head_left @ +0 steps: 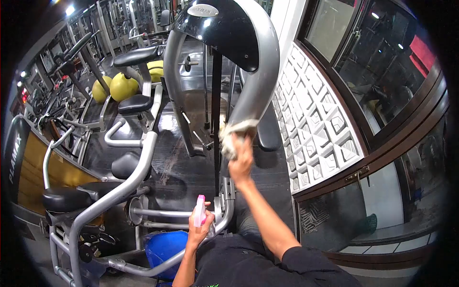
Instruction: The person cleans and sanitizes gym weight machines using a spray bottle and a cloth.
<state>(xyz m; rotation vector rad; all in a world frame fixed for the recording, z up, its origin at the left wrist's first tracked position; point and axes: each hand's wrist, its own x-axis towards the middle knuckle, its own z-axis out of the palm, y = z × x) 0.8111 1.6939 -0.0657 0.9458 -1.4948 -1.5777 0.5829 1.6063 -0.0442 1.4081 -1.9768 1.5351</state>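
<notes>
My right hand presses a pale, crumpled cloth against the grey curved frame of an upright gym machine. Its fingers are closed on the cloth, which partly covers them. Lower down, my left hand is wrapped round a spray bottle with a pink and white head; the bottle's body is mostly hidden by the hand. That hand is close to a grey metal tube of the machine. Above my right hand is the machine's glossy black top cover.
A bent grey tube and black padded seats are on the left, with a blue container below. Yellow exercise balls lie farther back. A white patterned wall and a dark-framed glass door stand on the right.
</notes>
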